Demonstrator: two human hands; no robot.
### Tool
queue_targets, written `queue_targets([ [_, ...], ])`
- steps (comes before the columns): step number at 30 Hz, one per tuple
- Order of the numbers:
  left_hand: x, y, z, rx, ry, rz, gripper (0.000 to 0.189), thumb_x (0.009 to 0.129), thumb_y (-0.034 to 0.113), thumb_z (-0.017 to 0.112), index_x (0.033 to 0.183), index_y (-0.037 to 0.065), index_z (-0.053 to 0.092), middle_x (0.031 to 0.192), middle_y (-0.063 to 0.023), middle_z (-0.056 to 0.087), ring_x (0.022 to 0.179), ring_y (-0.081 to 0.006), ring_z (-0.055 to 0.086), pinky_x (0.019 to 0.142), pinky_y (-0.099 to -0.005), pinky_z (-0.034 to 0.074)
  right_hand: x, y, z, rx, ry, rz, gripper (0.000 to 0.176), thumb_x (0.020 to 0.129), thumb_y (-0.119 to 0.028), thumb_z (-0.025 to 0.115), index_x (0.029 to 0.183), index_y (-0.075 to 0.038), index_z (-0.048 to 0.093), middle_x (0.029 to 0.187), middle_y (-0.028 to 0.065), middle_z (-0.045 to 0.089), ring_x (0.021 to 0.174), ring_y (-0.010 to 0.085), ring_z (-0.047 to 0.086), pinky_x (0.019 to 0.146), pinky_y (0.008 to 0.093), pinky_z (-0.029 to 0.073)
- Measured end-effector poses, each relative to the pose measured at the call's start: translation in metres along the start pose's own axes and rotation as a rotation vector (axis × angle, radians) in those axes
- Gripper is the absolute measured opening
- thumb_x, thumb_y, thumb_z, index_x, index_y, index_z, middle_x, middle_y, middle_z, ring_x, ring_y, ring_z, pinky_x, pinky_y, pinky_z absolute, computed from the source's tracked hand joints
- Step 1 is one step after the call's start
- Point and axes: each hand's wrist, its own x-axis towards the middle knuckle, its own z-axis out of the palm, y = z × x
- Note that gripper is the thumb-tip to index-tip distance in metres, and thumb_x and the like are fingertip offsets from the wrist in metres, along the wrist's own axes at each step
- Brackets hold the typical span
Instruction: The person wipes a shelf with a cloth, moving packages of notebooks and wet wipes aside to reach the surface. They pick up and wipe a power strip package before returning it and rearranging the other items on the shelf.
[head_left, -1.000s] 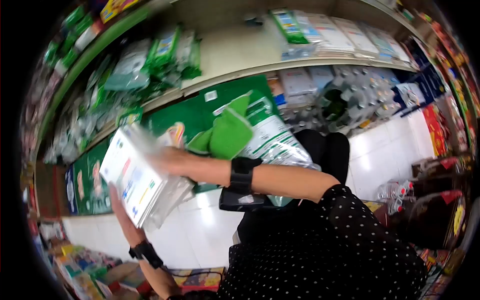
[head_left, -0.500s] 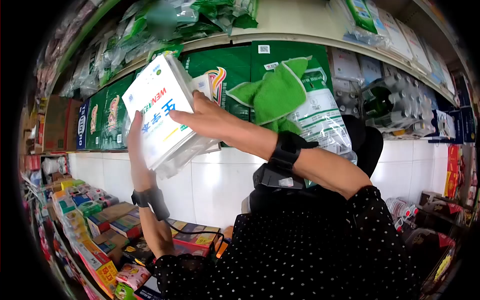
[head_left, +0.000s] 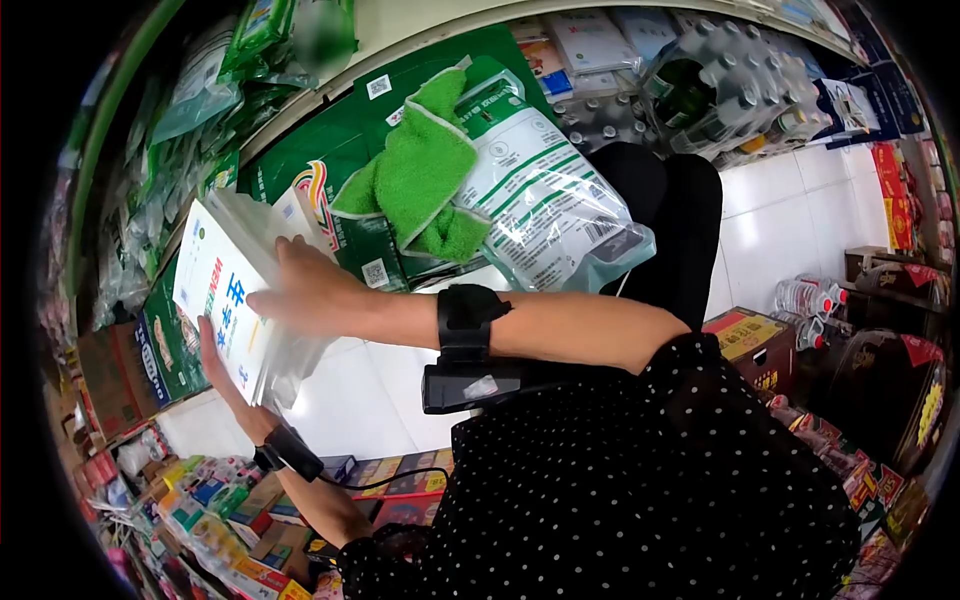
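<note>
A stack of white exercise books, with red and blue printing on the front cover and clear plastic wrapping around it, is held tilted at the left of the head view. My left hand grips its lower edge, with the thumb along the cover and the other fingers hidden behind. On the stack's right side, my right hand is closed over the edge, slightly blurred, its thumb on the cover. A green cloth lies just beyond my right hand, beside a clear plastic pack with green stripes.
Large green boxes stand under the shelf edge. Shrink-wrapped bottles sit at the upper right. Plastic-bagged goods crowd the left shelf, with stacked goods at the lower left. Below the stack is white tiled floor.
The view has swung right and tilted, so the shelf goods sit further left. The stack and both hands appear lower and further left, with the stack still held in both hands.
</note>
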Motion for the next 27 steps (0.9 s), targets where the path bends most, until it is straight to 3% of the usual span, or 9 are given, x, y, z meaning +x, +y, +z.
queue_targets([
  [4, 0.013, -0.002, -0.023, 0.066, -0.003, 0.068, 0.05, 0.096, 0.035, 0.042, 0.128, -0.004, 0.044, 0.115, -0.0183, 0.059, 0.096, -0.025, 0.063, 0.085, -0.037, 0.052, -0.004, 0.0, 0.001, 0.013, 0.019, 0.026, 0.075, 0.074, -0.044, 0.058, 0.114, 0.017, 0.042, 0.113, 0.0327, 0.049, 0.107, 0.0397, 0.052, 0.089, 0.041, 0.043],
  [5, 0.012, -0.001, -0.021, 0.022, -0.048, 0.045, 0.051, 0.096, 0.035, 0.042, 0.128, -0.004, 0.044, 0.115, -0.0184, 0.059, 0.096, -0.0251, 0.063, 0.085, -0.0372, 0.052, -0.008, -0.003, -0.007, 0.043, -0.065, 0.06, 0.082, 0.076, -0.048, 0.057, 0.124, 0.016, 0.037, 0.123, 0.0331, 0.044, 0.117, 0.0392, 0.046, 0.097, 0.0393, 0.039],
  [8, 0.003, -0.002, -0.002, -0.078, -0.098, 0.007, 0.052, 0.096, 0.035, 0.042, 0.129, -0.004, 0.043, 0.116, -0.0182, 0.059, 0.097, -0.0251, 0.063, 0.086, -0.0372, 0.051, -0.013, -0.001, -0.004, 0.027, 0.011, -0.023, 0.079, 0.079, -0.046, 0.055, 0.124, 0.017, 0.035, 0.117, 0.036, 0.046, 0.113, 0.045, 0.046, 0.098, 0.0433, 0.037],
  [9, 0.0, -0.002, 0.002, -0.102, -0.098, -0.002, 0.052, 0.096, 0.035, 0.042, 0.129, -0.004, 0.043, 0.116, -0.0181, 0.059, 0.098, -0.025, 0.063, 0.087, -0.0372, 0.051, -0.013, 0.001, -0.002, 0.024, 0.023, -0.022, 0.082, 0.081, -0.047, 0.054, 0.127, 0.017, 0.031, 0.122, 0.0384, 0.042, 0.119, 0.0468, 0.041, 0.102, 0.0424, 0.034],
  [13, -0.002, -0.005, -0.006, 0.047, 0.048, 0.061, 0.054, 0.095, 0.038, 0.044, 0.129, -0.004, 0.043, 0.117, -0.0161, 0.058, 0.099, -0.023, 0.061, 0.086, -0.0327, 0.05, -0.014, 0.003, -0.001, 0.007, -0.006, -0.04, 0.085, 0.084, -0.048, 0.052, 0.132, 0.017, 0.025, 0.131, 0.0417, 0.033, 0.128, 0.0496, 0.03, 0.108, 0.0444, 0.026],
  [20, -0.007, -0.007, -0.002, -0.071, -0.036, -0.002, 0.055, 0.093, 0.039, 0.046, 0.13, -0.002, 0.042, 0.121, -0.0153, 0.056, 0.103, -0.0225, 0.058, 0.09, -0.0341, 0.047, -0.029, 0.001, 0.008, -0.051, 0.038, -0.089, 0.084, 0.087, -0.046, 0.05, 0.133, 0.018, 0.021, 0.132, 0.0463, 0.025, 0.129, 0.0547, 0.023, 0.109, 0.0496, 0.02],
  [23, -0.002, -0.008, -0.01, -0.073, -0.026, -0.025, 0.059, 0.092, 0.04, 0.045, 0.132, -0.002, 0.04, 0.124, -0.0166, 0.054, 0.106, -0.0253, 0.057, 0.093, -0.0368, 0.046, -0.038, -0.003, 0.011, -0.097, 0.031, -0.113, 0.086, 0.087, -0.045, 0.05, 0.133, 0.019, 0.017, 0.132, 0.0489, 0.019, 0.129, 0.058, 0.018, 0.109, 0.0533, 0.017],
  [27, 0.001, -0.012, -0.011, -0.196, -0.154, -0.039, 0.065, 0.091, 0.044, 0.043, 0.136, -0.002, 0.035, 0.13, -0.0193, 0.049, 0.114, -0.0308, 0.052, 0.099, -0.042, 0.042, -0.049, -0.008, 0.011, -0.169, -0.005, -0.149, 0.089, 0.087, -0.045, 0.051, 0.134, 0.019, 0.012, 0.132, 0.0506, 0.014, 0.129, 0.0598, 0.012, 0.109, 0.0551, 0.014],
])
